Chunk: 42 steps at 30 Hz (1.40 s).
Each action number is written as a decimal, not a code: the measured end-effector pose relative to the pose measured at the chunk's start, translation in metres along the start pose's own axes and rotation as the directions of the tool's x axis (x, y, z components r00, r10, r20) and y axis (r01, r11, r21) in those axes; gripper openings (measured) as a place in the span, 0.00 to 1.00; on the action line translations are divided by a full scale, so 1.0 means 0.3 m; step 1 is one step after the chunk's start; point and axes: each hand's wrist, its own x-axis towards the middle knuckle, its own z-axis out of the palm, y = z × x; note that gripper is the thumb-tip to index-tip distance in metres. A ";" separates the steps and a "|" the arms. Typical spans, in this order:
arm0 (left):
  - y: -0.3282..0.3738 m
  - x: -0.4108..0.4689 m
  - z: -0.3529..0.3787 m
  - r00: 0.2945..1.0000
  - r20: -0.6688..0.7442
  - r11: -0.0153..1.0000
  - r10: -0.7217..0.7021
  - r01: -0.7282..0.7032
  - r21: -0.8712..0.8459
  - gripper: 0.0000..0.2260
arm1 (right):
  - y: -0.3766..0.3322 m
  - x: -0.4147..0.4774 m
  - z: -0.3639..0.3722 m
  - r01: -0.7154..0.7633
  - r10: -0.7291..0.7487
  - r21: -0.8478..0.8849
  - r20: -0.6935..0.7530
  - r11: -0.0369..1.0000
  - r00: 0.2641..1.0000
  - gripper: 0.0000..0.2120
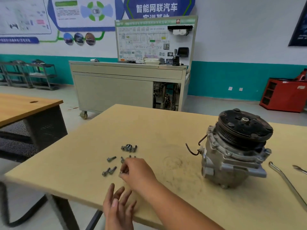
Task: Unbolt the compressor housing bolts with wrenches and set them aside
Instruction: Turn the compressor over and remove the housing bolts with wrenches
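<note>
The compressor [232, 153] stands on the right of the wooden table [149, 123], its black pulley facing up and away. Several loose bolts lie left of centre: a small pile [129, 148], a single bolt [111, 158] and a pair [109, 171]. My right hand [137, 171] reaches across to these bolts, its fingertips curled and pinching a bolt [121, 172] just above the table. My left hand [118, 206] hovers at the near table edge with fingers spread and nothing in it. A long wrench [285, 181] lies right of the compressor, a second wrench [299, 169] beyond it.
A second desk [25, 107] and a mesh chair [16, 143] stand to the left. A wheeled training cabinet [126, 87] with a display board stands behind the table, and a red tool cart [284, 95] sits at the far right.
</note>
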 end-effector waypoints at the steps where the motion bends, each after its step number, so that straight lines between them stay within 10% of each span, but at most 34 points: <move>1: -0.033 -0.013 0.063 0.995 0.099 0.999 0.030 -0.034 0.040 0.26 | -0.004 0.025 0.018 -0.007 0.008 -0.046 0.022 0.999 1.000 0.07; 6: -0.004 0.034 0.161 0.988 0.126 0.996 0.088 -0.089 -0.004 0.20 | 0.011 0.009 0.013 -0.088 0.088 -0.014 0.047 0.996 0.995 0.15; 10: -0.059 -0.032 0.223 0.927 0.316 0.978 0.203 -0.209 -0.013 0.17 | 0.038 -0.214 -0.119 0.149 0.045 0.502 -0.355 0.852 0.934 0.11; 13: -0.169 -0.140 0.273 0.820 0.513 0.939 0.252 -0.335 0.073 0.19 | 0.144 -0.428 -0.298 0.552 0.019 0.346 -0.859 0.759 0.512 0.14; 15: -0.248 -0.232 0.313 0.656 0.724 0.886 0.214 -0.442 0.140 0.16 | 0.281 -0.534 -0.432 0.458 0.130 0.223 -0.965 0.860 0.226 0.19; 17: -0.328 -0.323 0.354 0.439 0.898 0.835 0.033 -0.505 0.217 0.12 | 0.455 -0.590 -0.560 0.120 0.297 0.313 -0.945 0.942 0.134 0.18; 20: -0.492 -0.422 0.444 0.180 0.952 0.661 -0.249 -0.687 0.303 0.15 | 0.728 -0.619 -0.687 -0.547 0.639 0.400 -0.679 0.735 0.361 0.13; 24: -0.688 -0.506 0.584 0.207 0.859 0.405 -0.468 -0.814 0.416 0.19 | 0.885 -0.594 -0.742 -0.833 0.760 -0.010 -0.404 0.553 0.509 0.25; 26: -0.750 -0.519 0.625 0.287 0.807 0.307 -0.516 -0.817 0.488 0.22 | 0.897 -0.583 -0.767 -0.825 0.726 -0.175 -0.400 0.538 0.559 0.09; 29: -0.794 -0.528 0.649 0.379 0.761 0.275 -0.527 -0.771 0.574 0.28 | 0.905 -0.593 -0.793 -0.793 0.677 -0.086 -0.469 0.604 0.567 0.13; 34: -0.760 -0.568 0.600 0.359 0.784 0.534 -0.506 -0.583 0.612 0.22 | 0.794 -0.676 -0.779 -0.488 0.486 0.188 -0.629 0.853 0.607 0.06; 37: -0.692 -0.604 0.555 0.429 0.755 0.806 -0.496 -0.097 0.584 0.11 | 0.717 -0.741 -0.766 -0.166 0.305 0.259 -0.721 0.951 0.622 0.10; 39: -0.621 -0.624 0.549 0.478 0.696 0.823 -0.536 0.110 0.558 0.05 | 0.666 -0.780 -0.757 -0.078 0.171 0.165 -0.686 0.983 0.707 0.19; 42: -0.541 -0.620 0.519 0.377 0.737 0.801 -0.561 0.022 0.598 0.09 | 0.609 -0.789 -0.681 -0.015 0.071 0.107 -0.542 0.994 0.837 0.20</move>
